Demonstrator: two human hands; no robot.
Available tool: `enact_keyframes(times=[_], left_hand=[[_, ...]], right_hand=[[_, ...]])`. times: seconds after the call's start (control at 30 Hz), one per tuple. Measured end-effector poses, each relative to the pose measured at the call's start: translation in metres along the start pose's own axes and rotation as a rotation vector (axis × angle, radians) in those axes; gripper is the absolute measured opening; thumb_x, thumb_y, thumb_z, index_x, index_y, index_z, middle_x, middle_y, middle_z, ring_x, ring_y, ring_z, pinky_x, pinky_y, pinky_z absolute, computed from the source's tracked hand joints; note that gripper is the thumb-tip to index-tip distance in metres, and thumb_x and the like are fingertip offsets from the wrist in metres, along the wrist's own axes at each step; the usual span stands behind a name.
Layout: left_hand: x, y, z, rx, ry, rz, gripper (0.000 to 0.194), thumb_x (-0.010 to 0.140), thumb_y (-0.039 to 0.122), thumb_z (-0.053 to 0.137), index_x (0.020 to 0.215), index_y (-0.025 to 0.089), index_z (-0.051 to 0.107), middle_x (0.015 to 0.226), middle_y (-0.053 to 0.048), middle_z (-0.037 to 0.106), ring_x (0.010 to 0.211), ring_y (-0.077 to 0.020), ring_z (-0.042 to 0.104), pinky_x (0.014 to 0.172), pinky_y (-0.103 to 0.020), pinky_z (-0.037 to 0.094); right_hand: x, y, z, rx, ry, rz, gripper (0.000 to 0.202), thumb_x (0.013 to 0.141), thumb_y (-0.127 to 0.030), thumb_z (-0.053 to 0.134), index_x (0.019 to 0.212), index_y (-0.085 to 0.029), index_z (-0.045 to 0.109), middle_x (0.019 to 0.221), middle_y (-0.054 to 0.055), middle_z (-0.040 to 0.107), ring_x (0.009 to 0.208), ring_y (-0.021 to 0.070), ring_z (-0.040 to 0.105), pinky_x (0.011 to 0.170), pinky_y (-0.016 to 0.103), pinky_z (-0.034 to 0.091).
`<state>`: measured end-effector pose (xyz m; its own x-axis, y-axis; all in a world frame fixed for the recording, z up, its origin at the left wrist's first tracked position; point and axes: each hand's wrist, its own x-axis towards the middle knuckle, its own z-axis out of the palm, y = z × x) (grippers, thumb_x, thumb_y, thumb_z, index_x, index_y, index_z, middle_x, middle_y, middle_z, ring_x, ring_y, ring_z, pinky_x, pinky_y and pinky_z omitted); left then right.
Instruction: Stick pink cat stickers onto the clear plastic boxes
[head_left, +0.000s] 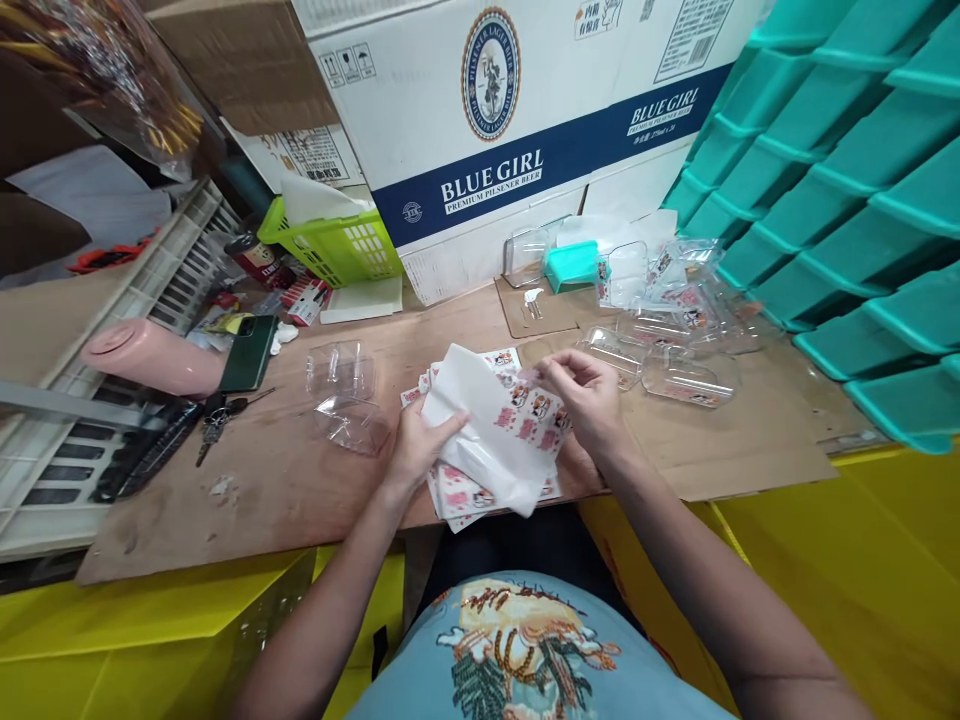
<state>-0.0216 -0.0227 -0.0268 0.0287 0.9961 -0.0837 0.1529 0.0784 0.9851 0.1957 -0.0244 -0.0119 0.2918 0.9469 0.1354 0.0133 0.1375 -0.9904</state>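
Observation:
My left hand grips the left edge of a white sticker sheet, thumb on top. Printed stickers show on the sheet's right part, while the rest of it is bare white. My right hand is pinched at the sheet's upper right, with a small clear sticker between thumb and fingers. Beneath lies a stack of printed sticker sheets at the table's front edge. Two clear plastic covers rest to the left of my left hand. More clear covers, some with stickers on them, lie beyond my right hand.
Teal plastic bins are stacked at the right. A white beer carton stands at the back, beside a green basket. Left are a pink bottle, a phone and keys. A turquoise tray sits before the carton.

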Motion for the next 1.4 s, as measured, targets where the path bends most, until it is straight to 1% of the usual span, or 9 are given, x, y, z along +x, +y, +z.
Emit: enact_keyframes(times=[0.1, 0.2, 0.37, 0.63, 0.7, 0.8, 0.9, 1.1, 1.4], left_hand=[[-0.001, 0.009, 0.008, 0.413, 0.203, 0.433, 0.053, 0.074, 0.021, 0.074, 0.125, 0.017, 0.061, 0.134, -0.015, 0.055, 0.131, -0.0319, 0.047, 0.111, -0.049, 0.036], [-0.005, 0.02, 0.026, 0.491, 0.081, 0.603, 0.052, 0.079, 0.014, 0.066, 0.13, 0.019, 0.059, 0.139, -0.015, 0.049, 0.136, -0.0303, 0.04, 0.116, -0.051, 0.029], [-0.004, 0.024, 0.037, -0.14, -0.234, 0.318, 0.048, 0.08, 0.013, 0.064, 0.127, 0.019, 0.061, 0.136, -0.013, 0.054, 0.132, -0.026, 0.047, 0.114, -0.043, 0.035], [-0.02, 0.033, 0.024, -0.53, -0.373, 0.002, 0.052, 0.074, 0.008, 0.066, 0.124, 0.02, 0.064, 0.139, -0.01, 0.057, 0.133, -0.0266, 0.048, 0.114, -0.043, 0.033], [-0.027, 0.032, 0.017, -0.41, -0.293, 0.103, 0.058, 0.076, 0.012, 0.067, 0.132, 0.022, 0.058, 0.14, -0.011, 0.055, 0.13, -0.026, 0.05, 0.11, -0.042, 0.039], [-0.042, 0.024, -0.018, -0.023, 0.112, 0.354, 0.056, 0.079, 0.02, 0.069, 0.133, 0.024, 0.057, 0.135, -0.01, 0.055, 0.125, -0.0234, 0.053, 0.106, -0.038, 0.042], [-0.054, 0.011, -0.068, 0.301, 0.424, 0.381, 0.023, 0.081, 0.033, 0.07, 0.098, 0.019, 0.073, 0.106, -0.008, 0.065, 0.101, -0.0204, 0.063, 0.091, -0.032, 0.05], [-0.016, -0.014, -0.12, -0.289, 0.279, -0.161, 0.049, 0.082, 0.057, 0.062, 0.08, 0.008, 0.068, 0.066, -0.01, 0.069, 0.055, -0.0158, 0.064, 0.051, -0.024, 0.048], [-0.031, 0.015, -0.072, -0.768, 0.001, -0.152, 0.025, 0.08, 0.019, 0.069, 0.104, 0.01, 0.07, 0.106, -0.013, 0.075, 0.102, -0.0241, 0.071, 0.093, -0.037, 0.055]], right_hand=[[0.005, -0.002, -0.007, -0.195, 0.16, -0.226, 0.019, 0.084, -0.031, 0.065, 0.07, -0.019, 0.064, 0.07, 0.001, 0.06, 0.07, 0.0157, 0.054, 0.069, 0.03, 0.044], [-0.001, -0.009, 0.002, -0.377, 0.155, -0.442, 0.018, 0.087, -0.027, 0.062, 0.07, -0.021, 0.064, 0.07, 0.001, 0.061, 0.074, 0.0176, 0.052, 0.079, 0.036, 0.043], [-0.016, -0.023, 0.016, -0.307, -0.271, -0.49, 0.022, 0.094, -0.028, 0.054, 0.086, -0.022, 0.074, 0.089, 0.007, 0.071, 0.089, 0.0219, 0.059, 0.083, 0.039, 0.046], [0.003, -0.018, 0.008, -0.037, -0.233, -0.105, 0.024, 0.078, -0.043, 0.075, 0.084, -0.02, 0.075, 0.087, 0.005, 0.069, 0.081, 0.0187, 0.064, 0.072, 0.032, 0.052], [0.002, -0.019, 0.009, -0.048, -0.158, -0.192, 0.019, 0.08, -0.038, 0.074, 0.077, -0.02, 0.074, 0.08, 0.003, 0.067, 0.078, 0.0167, 0.062, 0.072, 0.031, 0.051], [0.0, -0.023, 0.001, 0.012, 0.037, -0.232, 0.01, 0.081, -0.031, 0.074, 0.081, -0.021, 0.074, 0.085, 0.003, 0.067, 0.084, 0.0162, 0.062, 0.077, 0.031, 0.051], [-0.004, -0.023, -0.008, 0.163, 0.052, -0.098, 0.017, 0.081, -0.032, 0.074, 0.096, -0.025, 0.075, 0.102, 0.004, 0.069, 0.092, 0.0172, 0.064, 0.081, 0.034, 0.054], [-0.037, -0.027, 0.022, 0.248, -0.36, 0.137, 0.034, 0.084, -0.031, 0.072, 0.118, -0.028, 0.069, 0.108, 0.005, 0.067, 0.092, 0.0169, 0.062, 0.086, 0.036, 0.053], [-0.068, -0.051, 0.017, 0.649, -0.745, 0.418, 0.047, 0.091, -0.029, 0.063, 0.137, -0.028, 0.052, 0.081, 0.001, 0.059, 0.057, 0.0095, 0.048, 0.061, 0.038, 0.058]])
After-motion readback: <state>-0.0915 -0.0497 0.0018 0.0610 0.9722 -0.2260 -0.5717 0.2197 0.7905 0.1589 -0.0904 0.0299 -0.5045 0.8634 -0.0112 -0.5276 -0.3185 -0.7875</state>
